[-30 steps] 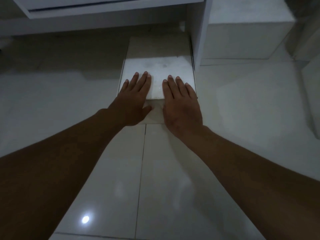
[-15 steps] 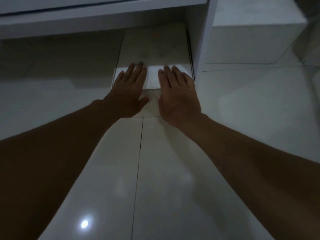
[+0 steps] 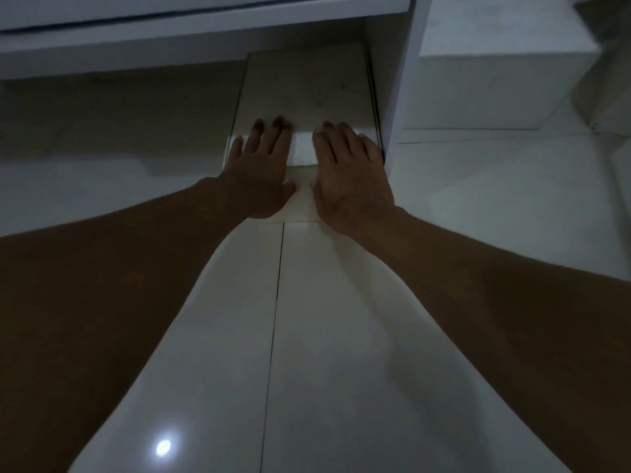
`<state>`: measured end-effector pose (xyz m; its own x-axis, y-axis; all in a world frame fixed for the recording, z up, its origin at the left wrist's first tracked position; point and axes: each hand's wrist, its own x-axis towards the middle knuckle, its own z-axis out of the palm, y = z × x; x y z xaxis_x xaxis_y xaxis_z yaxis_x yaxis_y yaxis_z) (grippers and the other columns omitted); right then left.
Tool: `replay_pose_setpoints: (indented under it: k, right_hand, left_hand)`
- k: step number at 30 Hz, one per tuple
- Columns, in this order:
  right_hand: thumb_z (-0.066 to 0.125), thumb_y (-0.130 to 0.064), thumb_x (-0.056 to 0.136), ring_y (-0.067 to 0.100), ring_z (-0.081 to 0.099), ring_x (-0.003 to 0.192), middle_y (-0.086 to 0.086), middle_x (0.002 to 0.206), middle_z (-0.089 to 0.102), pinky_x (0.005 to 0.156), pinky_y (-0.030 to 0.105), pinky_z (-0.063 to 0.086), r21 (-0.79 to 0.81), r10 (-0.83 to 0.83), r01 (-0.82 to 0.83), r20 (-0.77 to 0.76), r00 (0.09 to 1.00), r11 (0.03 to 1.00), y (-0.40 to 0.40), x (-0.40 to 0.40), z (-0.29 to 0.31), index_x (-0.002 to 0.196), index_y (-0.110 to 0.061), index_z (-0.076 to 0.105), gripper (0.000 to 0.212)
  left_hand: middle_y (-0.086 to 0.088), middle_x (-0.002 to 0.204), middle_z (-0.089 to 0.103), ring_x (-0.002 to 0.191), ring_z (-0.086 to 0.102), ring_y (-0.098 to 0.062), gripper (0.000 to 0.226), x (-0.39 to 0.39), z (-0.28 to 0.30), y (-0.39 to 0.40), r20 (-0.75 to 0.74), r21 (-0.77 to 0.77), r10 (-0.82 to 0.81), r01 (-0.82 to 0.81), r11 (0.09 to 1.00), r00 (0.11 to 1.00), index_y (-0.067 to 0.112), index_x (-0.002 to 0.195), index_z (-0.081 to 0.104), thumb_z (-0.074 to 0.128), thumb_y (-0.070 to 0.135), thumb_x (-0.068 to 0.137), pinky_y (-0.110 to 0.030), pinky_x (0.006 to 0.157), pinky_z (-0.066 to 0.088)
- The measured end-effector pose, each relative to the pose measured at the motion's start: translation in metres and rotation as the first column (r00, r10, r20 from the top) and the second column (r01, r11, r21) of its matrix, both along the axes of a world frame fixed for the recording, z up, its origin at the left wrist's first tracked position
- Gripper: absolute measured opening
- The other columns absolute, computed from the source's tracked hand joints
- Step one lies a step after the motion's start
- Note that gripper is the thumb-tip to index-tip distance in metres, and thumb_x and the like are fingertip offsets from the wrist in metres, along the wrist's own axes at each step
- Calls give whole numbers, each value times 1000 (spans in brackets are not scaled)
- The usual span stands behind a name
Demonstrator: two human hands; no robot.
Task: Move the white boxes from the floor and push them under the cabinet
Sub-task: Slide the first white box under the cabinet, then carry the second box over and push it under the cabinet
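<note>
A flat white box (image 3: 307,90) lies on the tiled floor, most of it in shadow under the white cabinet (image 3: 205,25). Only its near edge still catches the light. My left hand (image 3: 263,169) rests flat on the box's near left corner, fingers stretched forward. My right hand (image 3: 348,175) lies flat on the near right part, fingers also extended. Both palms hang over the box's front face. The box's right side runs close along the cabinet's upright side panel (image 3: 399,97).
Another large white box (image 3: 485,83) stands on the floor to the right of the cabinet panel. More white boxes sit at the far right edge (image 3: 614,107). Glossy white floor tiles (image 3: 341,336) stretch toward me, with a light reflection at the lower left.
Both hands have pushed the white box forward, so more of it now sits in shadow under the cabinet. The view has moved closer to the cabinet.
</note>
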<state>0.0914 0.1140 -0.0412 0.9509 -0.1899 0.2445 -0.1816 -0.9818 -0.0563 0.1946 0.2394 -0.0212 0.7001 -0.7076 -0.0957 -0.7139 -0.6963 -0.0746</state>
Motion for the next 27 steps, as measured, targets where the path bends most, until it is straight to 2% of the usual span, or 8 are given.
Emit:
replay_pose_setpoints:
  k: [3,5,7,9,12,15,20,27]
  right_hand:
    - [46,-20,96,27,11,147,10,161,16,119,44,8,0,16,-16,-20,1000,1000,0,-12,5,153,-9,16,65]
    - [45,-19,98,26,14,147,10,159,22,119,44,9,45,25,-26,7,1000,999,2,-29,7,152,-11,22,59]
    - [42,-19,100,25,24,144,11,154,33,118,42,15,108,40,-48,76,996,993,4,-50,8,150,-11,31,52]
    - [42,-19,100,25,35,138,12,149,42,115,39,23,164,18,-44,158,987,986,7,-71,10,146,-10,38,48]
    - [45,-20,99,24,44,131,12,142,49,109,37,33,240,-65,6,237,969,971,9,-99,19,143,-9,43,45]
    - [46,-22,99,23,48,126,10,138,53,104,37,37,226,-109,45,282,953,973,6,-126,34,142,-10,45,44]
    - [44,-28,101,21,47,128,7,140,52,104,36,36,193,-248,199,276,929,961,-3,-183,67,143,-13,43,45]
    - [44,-31,100,22,49,125,7,138,54,101,39,40,131,-424,403,286,859,906,-16,-272,153,141,-14,44,44]
  left_hand:
    - [-10,162,-14,148,-12,-31,88,-26,3,-1,-21,-27,95,-95,995,995,10,154,-11,49,41,97,-51,118,0]
    - [-12,163,-4,149,-4,-30,80,-49,2,5,-24,-132,90,-93,987,996,12,155,0,49,39,98,-51,119,2]
    - [-13,161,17,148,14,-29,69,-68,4,12,-7,-275,72,-71,959,997,13,154,18,50,37,98,-49,119,11]
    - [-14,148,43,135,39,-30,58,-84,9,16,55,-439,60,-30,898,997,10,147,36,52,34,97,-46,113,29]
    - [-16,130,59,118,54,-31,49,-108,18,14,127,-566,25,52,823,992,6,138,50,53,31,96,-43,101,41]
    - [-15,124,62,111,56,-31,44,-133,26,10,116,-621,-30,96,778,993,6,132,55,53,31,96,-43,95,42]
    - [-11,124,61,114,55,-28,42,-169,52,1,111,-647,-117,161,745,987,10,130,57,52,33,96,-41,96,40]
    - [-9,129,59,118,53,-28,42,-225,138,-29,80,-690,-280,256,678,957,11,131,57,52,35,96,-41,96,42]
